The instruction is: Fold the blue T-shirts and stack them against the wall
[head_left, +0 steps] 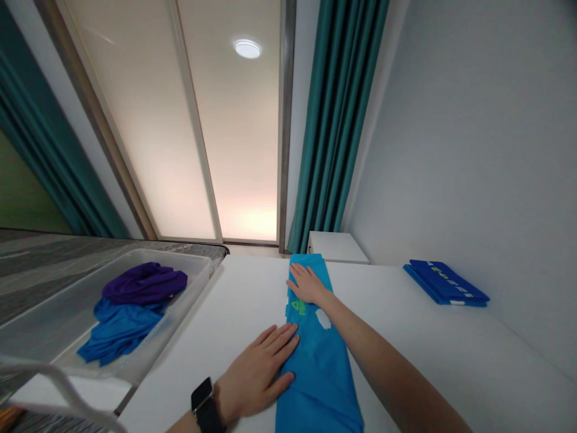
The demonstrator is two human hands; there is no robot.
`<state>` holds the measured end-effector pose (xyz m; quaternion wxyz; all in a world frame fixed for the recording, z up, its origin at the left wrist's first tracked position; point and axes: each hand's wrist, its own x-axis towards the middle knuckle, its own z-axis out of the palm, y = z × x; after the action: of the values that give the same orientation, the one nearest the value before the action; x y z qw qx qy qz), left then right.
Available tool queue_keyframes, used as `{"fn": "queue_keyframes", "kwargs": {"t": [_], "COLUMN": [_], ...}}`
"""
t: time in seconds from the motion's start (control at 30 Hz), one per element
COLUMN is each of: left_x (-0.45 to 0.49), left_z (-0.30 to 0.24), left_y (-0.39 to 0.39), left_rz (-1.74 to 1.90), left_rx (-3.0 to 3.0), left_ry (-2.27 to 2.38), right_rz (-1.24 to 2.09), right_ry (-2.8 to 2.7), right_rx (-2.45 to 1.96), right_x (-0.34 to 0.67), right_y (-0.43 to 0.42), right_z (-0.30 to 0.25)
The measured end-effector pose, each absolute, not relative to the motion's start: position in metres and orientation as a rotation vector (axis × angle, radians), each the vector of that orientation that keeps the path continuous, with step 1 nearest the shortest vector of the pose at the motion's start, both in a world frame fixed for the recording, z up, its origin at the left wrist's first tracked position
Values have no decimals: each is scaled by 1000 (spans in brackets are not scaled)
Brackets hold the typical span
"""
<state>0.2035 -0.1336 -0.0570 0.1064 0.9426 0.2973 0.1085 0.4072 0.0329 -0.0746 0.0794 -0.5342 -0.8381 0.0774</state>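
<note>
Left grip lies open and palm down on the bench, its fingers spread and not clamped on anything. Its fingertips just meet the edge of the blue garment. Right grip is open too, pressed flat on the garment's far end, fingers apart.

The garment lies folded into a long, narrow strip, running from under my right grip, past my left grip, and down toward me. My flat palms seem placed to steady it and keep its edge straight, rather than to lift it. Its near end is cut off by the bottom of the view, and my right grip covers part of the far end. Beside my right grip, a green logo shows on the cloth, along with a white patch; I can't tell whether that patch is a print or a tag.

Left of my left grip sits a clear tub holding a purple cloth on a crumpled blue cloth, both loosely heaped. Well right of my right grip lies a neat navy stack, its folds squared, though its contents are hard to make out.
</note>
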Motion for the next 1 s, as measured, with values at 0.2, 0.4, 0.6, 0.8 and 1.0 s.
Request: {"fn": "queue_keyframes", "kwargs": {"t": [0.2,0.4,0.6,0.8,1.0], "left_x": [202,196,197,197,198], "left_z": [-62,-67,-66,-68,-63], "left_y": [-131,-126,-126,-127,-128], "left_rz": [370,568,654,708,720], "left_rx": [2759,2687,2662,2634,2650], "left_ry": [865,913,948,982,901], "right_rz": [204,146,132,176,189], "right_ry": [-2497,-2469,-2505,-2412,-2396], "right_rx": [-1591,-1572,-1455,-1595,-1599], "right_x": [405,411,427,430,428], "right_y": [41,14,-63,-106,-108], "right_z": [-79,-76,-82,-86,-82]}}
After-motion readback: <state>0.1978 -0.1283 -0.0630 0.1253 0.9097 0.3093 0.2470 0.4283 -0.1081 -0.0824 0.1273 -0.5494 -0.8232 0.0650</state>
